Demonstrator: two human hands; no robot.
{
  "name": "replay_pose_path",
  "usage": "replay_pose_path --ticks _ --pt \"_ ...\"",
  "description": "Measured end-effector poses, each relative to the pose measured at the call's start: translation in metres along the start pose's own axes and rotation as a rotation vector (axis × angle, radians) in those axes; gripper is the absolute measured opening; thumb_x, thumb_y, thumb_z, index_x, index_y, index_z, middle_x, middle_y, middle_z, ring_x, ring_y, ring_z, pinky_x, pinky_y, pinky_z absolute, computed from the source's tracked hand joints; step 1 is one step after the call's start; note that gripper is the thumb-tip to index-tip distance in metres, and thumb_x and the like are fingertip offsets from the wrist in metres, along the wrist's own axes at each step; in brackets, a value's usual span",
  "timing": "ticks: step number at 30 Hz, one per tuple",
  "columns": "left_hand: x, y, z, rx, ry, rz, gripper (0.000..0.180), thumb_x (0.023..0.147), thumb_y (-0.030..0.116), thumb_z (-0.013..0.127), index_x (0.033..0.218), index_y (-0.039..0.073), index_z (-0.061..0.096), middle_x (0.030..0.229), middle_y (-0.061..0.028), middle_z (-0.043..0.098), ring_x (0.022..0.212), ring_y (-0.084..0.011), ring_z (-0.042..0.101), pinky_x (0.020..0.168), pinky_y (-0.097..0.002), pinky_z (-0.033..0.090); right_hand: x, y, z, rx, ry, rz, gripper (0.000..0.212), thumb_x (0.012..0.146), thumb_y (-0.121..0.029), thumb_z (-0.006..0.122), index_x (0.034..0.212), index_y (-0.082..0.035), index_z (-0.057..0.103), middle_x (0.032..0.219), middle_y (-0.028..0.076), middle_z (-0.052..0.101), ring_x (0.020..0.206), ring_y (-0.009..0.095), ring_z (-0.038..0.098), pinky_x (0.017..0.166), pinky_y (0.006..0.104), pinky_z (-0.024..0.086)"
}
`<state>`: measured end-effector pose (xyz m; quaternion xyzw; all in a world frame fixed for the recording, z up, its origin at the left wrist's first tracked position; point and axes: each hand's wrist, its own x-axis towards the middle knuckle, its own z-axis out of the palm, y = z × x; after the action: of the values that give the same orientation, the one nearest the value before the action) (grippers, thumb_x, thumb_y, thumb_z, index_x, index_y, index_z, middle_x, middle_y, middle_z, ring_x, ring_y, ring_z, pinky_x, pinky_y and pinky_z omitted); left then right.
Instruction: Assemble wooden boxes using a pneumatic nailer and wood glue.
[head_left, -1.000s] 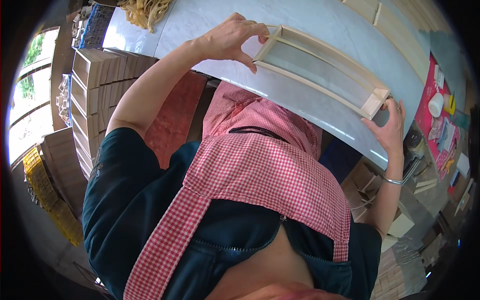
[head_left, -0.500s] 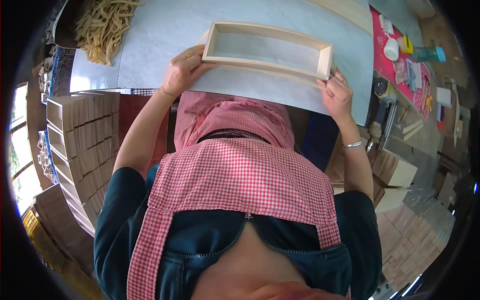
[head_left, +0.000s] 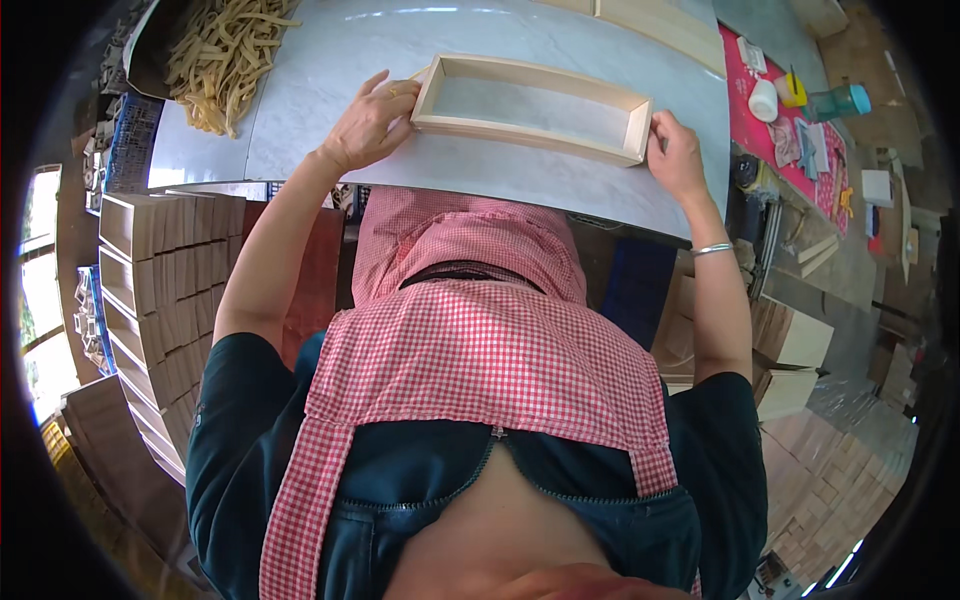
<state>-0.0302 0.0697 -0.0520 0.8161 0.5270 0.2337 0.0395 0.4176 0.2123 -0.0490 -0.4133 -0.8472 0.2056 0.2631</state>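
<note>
A long rectangular frame (head_left: 530, 141) of pale wood lies on the bluish-white tabletop, its inside showing the table surface. My left hand (head_left: 372, 122) is at the frame's left end, fingers apart and one lifted, fingertips and thumb touching the wood. A thin tan band (head_left: 421, 73) shows beside the far left corner; the rest of it is hard to make out. At the frame's right end my right hand (head_left: 677, 157) has its fingers curled in against the end piece. Its fingertips are partly hidden.
A pile of tan rubber bands (head_left: 222, 60) sits at the far left. Long pale boards (head_left: 660, 30) lie along the far edge. On a red cloth (head_left: 738, 115) at right stand a white bottle (head_left: 763, 100) and a teal-capped bottle (head_left: 838, 102). Wooden boxes (head_left: 165, 260) are stacked at left.
The band stretched along the frame's near side between my hands no longer shows there. My left fingers have loosened and spread. My right hand has shifted up against the frame's end.
</note>
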Motion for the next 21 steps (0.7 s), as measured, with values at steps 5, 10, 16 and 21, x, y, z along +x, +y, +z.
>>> replay_pose_path --ticks 5,10,16,21 --pt "0.022 0.02 -0.031 -0.399 -0.15 -0.441 0.024 0.095 0.017 0.056 0.111 0.002 0.066 0.111 -0.0092 0.07 0.099 -0.0259 0.063 0.098 -0.0405 0.048 0.01 -0.016 -0.025 0.215 0.168 0.104 0.005 0.091 -0.005 0.06 0.091 0.0 0.061 0.076 0.008 0.065 0.059 0.02 0.054 0.058 0.0321 0.046" --pt "0.035 -0.002 -0.027 -1.456 0.13 -0.704 0.017 0.097 0.017 0.055 0.1 0.002 0.062 0.098 -0.0081 0.065 0.089 -0.0231 0.059 0.085 -0.0349 0.05 0.04 -0.046 -0.023 0.517 0.123 0.49 0.02 0.1 -0.017 0.053 0.095 -0.002 0.064 0.084 0.004 0.065 0.067 0.01 0.054 0.06 0.0253 0.044" --pt "0.026 -0.026 -0.001 -0.99 -0.045 -0.873 0.032 0.098 0.022 0.057 0.119 -0.001 0.062 0.111 -0.015 0.067 0.096 -0.0265 0.062 0.085 -0.0355 0.051 0.045 -0.011 0.03 0.19 -0.004 0.546 0.031 0.101 -0.024 0.053 0.092 0.003 0.064 0.076 0.011 0.066 0.067 0.022 0.055 0.065 0.0366 0.048" --pt "0.002 -0.009 -0.016 -0.305 -0.052 -0.558 0.059 0.092 0.024 0.069 0.143 0.0 0.049 0.124 -0.0202 0.064 0.106 -0.0303 0.062 0.089 -0.0383 0.052 0.028 -0.008 0.003 0.142 0.002 0.264 0.035 0.096 -0.024 0.063 0.12 0.002 0.067 0.105 0.016 0.072 0.078 0.024 0.062 0.073 0.0346 0.051"
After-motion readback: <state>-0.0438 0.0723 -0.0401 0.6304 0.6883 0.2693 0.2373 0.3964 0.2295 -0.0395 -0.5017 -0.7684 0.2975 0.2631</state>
